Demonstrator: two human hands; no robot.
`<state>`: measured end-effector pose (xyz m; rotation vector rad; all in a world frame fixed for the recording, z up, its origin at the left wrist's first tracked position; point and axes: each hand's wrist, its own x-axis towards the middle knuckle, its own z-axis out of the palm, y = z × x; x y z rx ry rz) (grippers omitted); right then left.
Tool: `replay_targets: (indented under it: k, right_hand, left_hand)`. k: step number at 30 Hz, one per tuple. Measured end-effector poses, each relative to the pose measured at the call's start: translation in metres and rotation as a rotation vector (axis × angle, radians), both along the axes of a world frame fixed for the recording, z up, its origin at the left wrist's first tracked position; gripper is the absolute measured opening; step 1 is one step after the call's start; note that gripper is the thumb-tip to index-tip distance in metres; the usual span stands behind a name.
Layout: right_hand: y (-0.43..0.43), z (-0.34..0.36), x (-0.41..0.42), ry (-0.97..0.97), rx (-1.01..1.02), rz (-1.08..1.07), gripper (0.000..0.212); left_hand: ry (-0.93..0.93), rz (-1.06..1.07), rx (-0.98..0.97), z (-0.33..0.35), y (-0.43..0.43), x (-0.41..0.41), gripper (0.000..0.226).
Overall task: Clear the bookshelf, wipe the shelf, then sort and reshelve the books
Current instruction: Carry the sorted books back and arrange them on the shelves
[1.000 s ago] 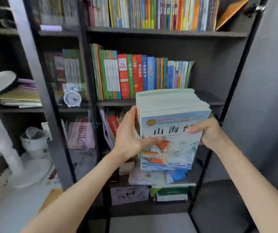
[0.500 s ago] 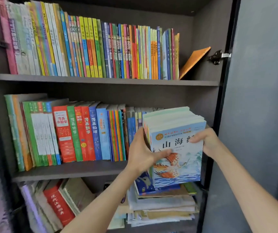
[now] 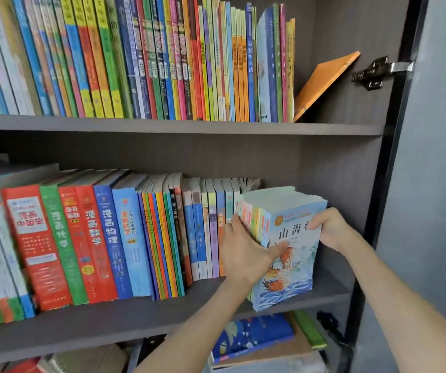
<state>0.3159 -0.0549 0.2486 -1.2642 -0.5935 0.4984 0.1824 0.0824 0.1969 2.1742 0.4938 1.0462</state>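
In the head view, the only 1 we have, both hands are clamped on 1 bundle of books [image 3: 289, 238], pressing it from its 2 sides. The left hand [image 3: 246, 251] lies against the spine side with its thumb laid across the front cover. The right hand [image 3: 329, 228] curls round the cover's upper right edge. The bundle stands upright, long axis vertical, with its spines turned left and its painted cover facing us.

It sits at the right end of the middle shelf [image 3: 135, 316], in the gap between the row of books [image 3: 108, 238] standing there and the cabinet's side wall [image 3: 351, 179]. Its left side is just beside the last books of the row, with the left hand between them. Its lower corner is out at the shelf's front lip, and we cannot tell whether it rests on the board or hangs just above it.

We judge this to be reshelving: the move ahead is a push straight back, away from us, then a little left against the row.

Room looks fair. Bare board shows right of the bundle up to the wall, and there is height to spare under the upper shelf [image 3: 189, 127]. The left hand would have to slip out before the gap closes. The door [image 3: 437, 184] stands near the right forearm. Below, a flat pile [image 3: 257, 337] lies under the path.
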Motion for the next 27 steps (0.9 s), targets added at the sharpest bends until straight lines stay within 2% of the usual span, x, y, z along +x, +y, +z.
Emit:
replay_targets:
  k: [3,4,5,6,7,8,10,12,14,17,19,22,25,27]
  right_hand:
    - [0.003,-0.004,0.005,-0.121,-0.048,-0.059,0.04]
    - [0.004,-0.008,0.004,-0.18,-0.097,-0.116,0.063]
    - [0.002,-0.012,-0.003,-0.237,-0.171,-0.246,0.086]
    - [-0.002,-0.021,-0.015,-0.333,-0.272,-0.47,0.093]
    - [-0.007,-0.032,-0.033,-0.47,-0.373,-0.677,0.092]
    - [-0.008,-0.045,-0.055,-0.62,-0.476,-0.773,0.087]
    - [-0.002,-0.073,-0.097,-0.781,-0.592,-0.604,0.086]
    - [0.018,-0.097,-0.113,-0.787,-0.637,-0.413,0.108]
    - [0.037,-0.116,-0.102,-0.808,-0.62,-0.48,0.12]
    - [0.046,-0.118,-0.076,-0.69,-0.471,-0.563,0.098]
    - [0.043,-0.118,-0.058,-0.616,-0.329,-0.464,0.095]
    - [0.037,-0.109,-0.03,-0.572,-0.249,-0.288,0.1]
    - [0.037,-0.105,-0.009,-0.576,-0.297,-0.193,0.099]
    - [0.04,-0.105,0.001,-0.575,-0.329,-0.163,0.095]
  left_hand:
    - [0.012,0.051,0.0,0.002,0.0,0.008,0.102]
    - [0.008,0.058,-0.011,0.004,0.001,0.009,0.1]
    - [0.009,0.067,-0.021,0.005,0.001,0.011,0.099]
    - [0.012,0.08,-0.025,0.006,0.001,0.011,0.098]
    - [0.013,0.095,-0.026,0.006,0.0,0.012,0.099]
    - [0.013,0.113,-0.021,0.006,-0.001,0.013,0.1]
    - [0.006,0.15,-0.014,0.006,-0.006,0.015,0.101]
    - [0.008,0.18,-0.012,0.006,-0.014,0.017,0.102]
    - [0.052,0.201,0.006,0.009,-0.024,0.017,0.103]
    - [0.099,0.12,0.045,0.008,-0.033,0.016,0.109]
    - [0.114,0.034,0.11,0.003,-0.026,0.016,0.107]
    - [0.074,-0.059,0.197,-0.005,-0.01,0.02,0.079]
    - [0.1,-0.046,0.294,-0.01,0.005,0.025,0.046]
    - [0.129,-0.04,0.271,-0.011,0.015,0.028,0.023]
